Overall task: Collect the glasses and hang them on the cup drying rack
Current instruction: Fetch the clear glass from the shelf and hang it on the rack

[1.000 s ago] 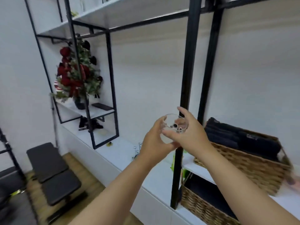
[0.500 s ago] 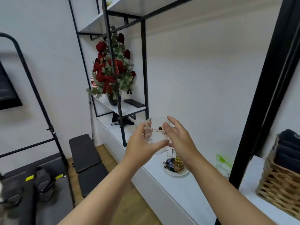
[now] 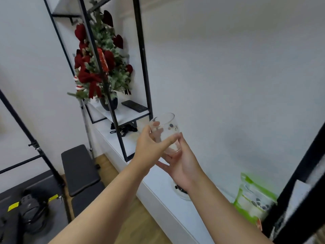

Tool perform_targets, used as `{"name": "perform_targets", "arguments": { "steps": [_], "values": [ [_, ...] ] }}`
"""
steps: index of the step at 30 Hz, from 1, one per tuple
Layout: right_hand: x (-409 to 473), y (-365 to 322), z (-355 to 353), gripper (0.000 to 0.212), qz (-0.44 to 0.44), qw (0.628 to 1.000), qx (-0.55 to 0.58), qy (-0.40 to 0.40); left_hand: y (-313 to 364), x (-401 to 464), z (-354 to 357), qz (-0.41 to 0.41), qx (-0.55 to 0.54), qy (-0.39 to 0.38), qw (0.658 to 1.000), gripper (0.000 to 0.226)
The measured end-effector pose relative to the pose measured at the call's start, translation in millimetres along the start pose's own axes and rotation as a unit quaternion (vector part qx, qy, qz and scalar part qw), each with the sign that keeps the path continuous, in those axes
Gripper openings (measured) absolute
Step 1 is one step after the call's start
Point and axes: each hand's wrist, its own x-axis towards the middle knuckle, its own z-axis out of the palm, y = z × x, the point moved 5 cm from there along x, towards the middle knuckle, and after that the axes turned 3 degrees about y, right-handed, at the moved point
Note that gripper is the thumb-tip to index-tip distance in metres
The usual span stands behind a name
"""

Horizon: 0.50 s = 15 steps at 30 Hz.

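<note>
both hands, left hand [image 3: 149, 148] and right hand [image 3: 181, 164], are gripping the glass [image 3: 165, 132]; probably best inverting it steadily before hanging it.

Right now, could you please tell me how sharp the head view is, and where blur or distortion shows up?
Head view: the glass and both hands, left hand and right hand, are fairly sharp; the green bag and black post at lower right are smeared; the wide lens tilts the shelf frame; lighting is soft and even, with no strong glare on the glass.
</note>
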Motion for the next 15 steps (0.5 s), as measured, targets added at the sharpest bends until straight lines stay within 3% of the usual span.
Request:
{"name": "perform_targets", "arguments": {
  "steps": [6,8,11,15],
  "values": [
    [38.6,-23.2,-41.8,0.034,-0.076,0.988,0.103,0.085,-32.1,52.3,43.6,-0.026,-0.025,-0.111,0.993,0.089],
    [51.4,-28.1,-61.0,0.044,-0.099,0.98,0.123,0.121,-45.3,69.4,52.7,-0.021,-0.022,-0.153,0.988,0.097],
    [68.4,-41.1,-85.3,0.062,-0.144,0.968,0.096,0.18,-59.9,103.5,55.3,-0.004,-0.03,-0.191,0.981,0.107],
    [90.1,-44.5,-112.7,0.055,-0.191,0.944,0.042,0.265,-91.8,155.1,46.8,-0.015,-0.053,-0.236,0.97,0.103]
  ]
}}
